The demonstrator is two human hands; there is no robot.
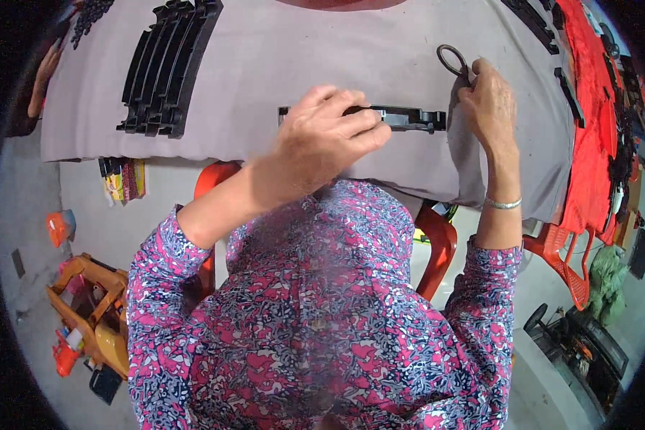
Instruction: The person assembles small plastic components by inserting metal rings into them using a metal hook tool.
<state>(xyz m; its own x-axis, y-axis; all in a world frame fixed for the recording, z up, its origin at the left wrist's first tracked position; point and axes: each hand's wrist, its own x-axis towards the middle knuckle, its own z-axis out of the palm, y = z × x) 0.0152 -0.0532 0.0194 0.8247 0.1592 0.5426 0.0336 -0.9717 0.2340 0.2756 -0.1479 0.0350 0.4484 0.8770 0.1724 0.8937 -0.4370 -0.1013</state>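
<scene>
A long, narrow black plastic strip [412, 118] lies crosswise on the cloth-covered table in front of me. My left hand [330, 132] is closed over its left and middle part, with the fingers curled and hiding much of it. Off the strip's right end, my right hand [489, 104] is closed on a pair of dark scissors [452, 60]. One looped handle of the scissors shows beyond my fingers. The rest of them is hidden by the hand.
Several black plastic strips [166, 68] lie side by side at the table's far left. More black strips [569, 97] line the right edge, beside red cloth [584, 143]. A wooden chair-like frame [93, 308] stands on the floor at left, a red plastic chair [562, 261] at right.
</scene>
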